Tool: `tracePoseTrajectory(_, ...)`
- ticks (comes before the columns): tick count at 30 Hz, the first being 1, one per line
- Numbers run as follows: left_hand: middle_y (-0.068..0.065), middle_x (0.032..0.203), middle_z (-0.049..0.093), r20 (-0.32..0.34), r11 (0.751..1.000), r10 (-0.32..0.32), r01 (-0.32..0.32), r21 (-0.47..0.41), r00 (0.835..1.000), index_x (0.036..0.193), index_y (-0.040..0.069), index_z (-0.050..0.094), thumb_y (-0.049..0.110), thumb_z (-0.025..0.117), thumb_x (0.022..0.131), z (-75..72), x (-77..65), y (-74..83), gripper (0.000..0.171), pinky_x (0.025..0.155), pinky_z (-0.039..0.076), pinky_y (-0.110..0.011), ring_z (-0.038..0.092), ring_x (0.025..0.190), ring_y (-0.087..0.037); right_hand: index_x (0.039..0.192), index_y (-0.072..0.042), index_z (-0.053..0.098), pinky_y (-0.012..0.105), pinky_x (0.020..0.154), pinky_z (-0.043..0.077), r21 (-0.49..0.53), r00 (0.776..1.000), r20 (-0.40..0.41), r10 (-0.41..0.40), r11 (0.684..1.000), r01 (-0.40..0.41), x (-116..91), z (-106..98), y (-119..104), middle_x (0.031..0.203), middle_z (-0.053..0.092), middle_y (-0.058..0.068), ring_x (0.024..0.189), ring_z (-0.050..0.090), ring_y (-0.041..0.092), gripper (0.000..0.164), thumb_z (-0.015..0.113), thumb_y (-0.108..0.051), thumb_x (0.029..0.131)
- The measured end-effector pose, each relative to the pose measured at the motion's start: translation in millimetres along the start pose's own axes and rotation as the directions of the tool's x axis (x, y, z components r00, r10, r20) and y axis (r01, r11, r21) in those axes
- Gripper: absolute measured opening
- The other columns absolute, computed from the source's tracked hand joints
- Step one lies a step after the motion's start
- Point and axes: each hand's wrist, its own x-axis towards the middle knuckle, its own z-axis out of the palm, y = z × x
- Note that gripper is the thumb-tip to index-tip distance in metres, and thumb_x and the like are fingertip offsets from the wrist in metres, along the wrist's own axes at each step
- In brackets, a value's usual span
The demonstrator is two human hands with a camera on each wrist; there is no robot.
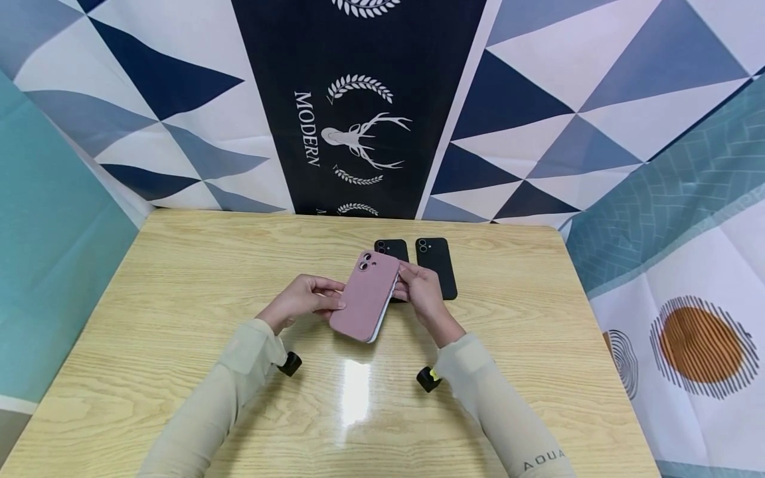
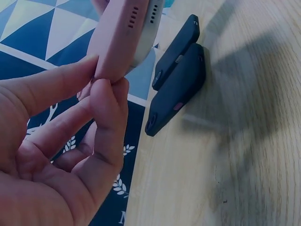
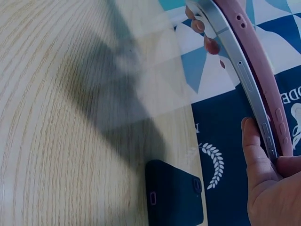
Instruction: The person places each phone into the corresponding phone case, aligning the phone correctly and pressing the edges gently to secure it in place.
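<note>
A pink phone case (image 1: 364, 295) is held tilted above the table, its camera holes at the top. Inside it lies a silver-white phone (image 3: 242, 68), whose edge stands out from the case, with a dark gap between them in the right wrist view. My left hand (image 1: 305, 300) pinches the left edge of the case between thumb and fingers. At the upper right edge, my right hand (image 1: 423, 291) grips phone and case together, fingers on the phone's side and thumb by the case. The phone's front is mostly hidden.
On the wooden table (image 1: 227, 265) behind the hands lie two black phone-shaped things with camera rings, a left one (image 1: 391, 247) partly covered by the pink case and a right one (image 1: 437, 265). A patterned cloth wall (image 1: 358, 40) borders the table's back edge.
</note>
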Motion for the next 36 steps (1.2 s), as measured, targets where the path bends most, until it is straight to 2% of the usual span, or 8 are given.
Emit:
tracePoseTrajectory(5,-0.006,0.092,0.072,0.012,1.000,0.002,-0.002,0.015,1.000,0.122,-0.002,0.059,0.007,0.069,0.083,-1.5,0.3,-2.9,0.042,0.078,0.057,-0.037,0.066,0.073,-0.007,0.131,0.010,0.046,0.016,0.060,0.056,0.023,1.000,0.017,-0.002,1.000,0.001,-1.2,-0.4,0.6,0.071,0.063,-0.005,0.060,0.063,0.002,0.036,0.036,-0.006,0.101)
tracePoseTrajectory(10,-0.005,0.089,0.073,0.021,1.000,0.002,-0.002,0.026,1.000,0.122,0.000,0.059,0.010,0.070,0.082,-2.0,1.3,-4.9,0.043,0.078,0.055,-0.038,0.066,0.072,-0.006,0.132,0.010,0.045,0.016,0.059,0.055,0.059,1.000,0.025,0.003,0.998,-0.004,-1.8,-0.8,0.3,0.069,0.063,-0.005,0.058,0.062,0.002,0.036,0.036,-0.005,0.100)
tracePoseTrajectory(17,-0.010,0.092,0.072,0.020,0.999,-0.015,0.016,-0.038,1.000,0.125,-0.003,0.056,0.005,0.069,0.082,-0.8,0.4,-5.2,0.045,0.084,0.056,-0.040,0.068,0.076,-0.010,0.133,0.010,0.044,0.017,0.061,0.056,0.100,0.999,0.050,-0.007,0.995,0.002,-2.3,-1.3,0.3,0.070,0.065,-0.004,0.060,0.064,0.003,0.036,0.036,-0.005,0.100)
tracePoseTrajectory(23,-0.001,0.084,0.070,0.007,0.996,-0.040,0.041,-0.084,0.999,0.127,-0.002,0.055,0.004,0.068,0.083,-0.5,2.9,-8.9,0.047,0.075,0.059,-0.032,0.068,0.074,-0.011,0.133,0.010,0.043,0.018,0.064,0.057,0.129,0.996,0.085,-0.028,0.991,0.017,-2.4,-1.9,2.3,0.072,0.067,-0.004,0.062,0.066,0.004,0.037,0.036,-0.006,0.101)
tracePoseTrajectory(29,0.001,0.083,0.069,-0.013,0.996,-0.044,0.043,-0.076,0.999,0.127,0.000,0.056,0.005,0.069,0.082,-1.6,3.8,-10.4,0.047,0.071,0.059,-0.029,0.067,0.073,-0.010,0.131,0.013,0.043,0.020,0.063,0.057,0.166,0.994,0.101,-0.030,0.986,0.013,-3.4,-1.2,2.6,0.071,0.067,-0.004,0.062,0.066,0.004,0.037,0.033,-0.006,0.101)
tracePoseTrajectory(33,0.001,0.083,0.069,-0.036,0.997,-0.052,0.050,-0.062,0.998,0.126,0.001,0.057,0.005,0.070,0.082,-1.6,4.2,-10.5,0.046,0.071,0.059,-0.028,0.066,0.073,-0.009,0.123,0.016,0.047,0.022,0.058,0.057,0.214,0.996,0.082,-0.028,0.977,0.010,-3.5,1.4,1.6,0.065,0.067,-0.003,0.057,0.066,0.007,0.037,0.033,-0.011,0.101)
tracePoseTrajectory(36,0.001,0.083,0.069,-0.049,0.997,-0.054,0.052,-0.051,0.997,0.126,0.001,0.057,0.005,0.070,0.081,-0.9,3.4,-9.5,0.046,0.072,0.059,-0.029,0.066,0.073,-0.009,0.113,0.017,0.053,0.022,0.056,0.057,0.184,0.999,0.038,-0.032,0.983,0.024,-3.1,4.2,0.9,0.061,0.066,-0.002,0.055,0.065,0.007,0.038,0.040,-0.017,0.100)
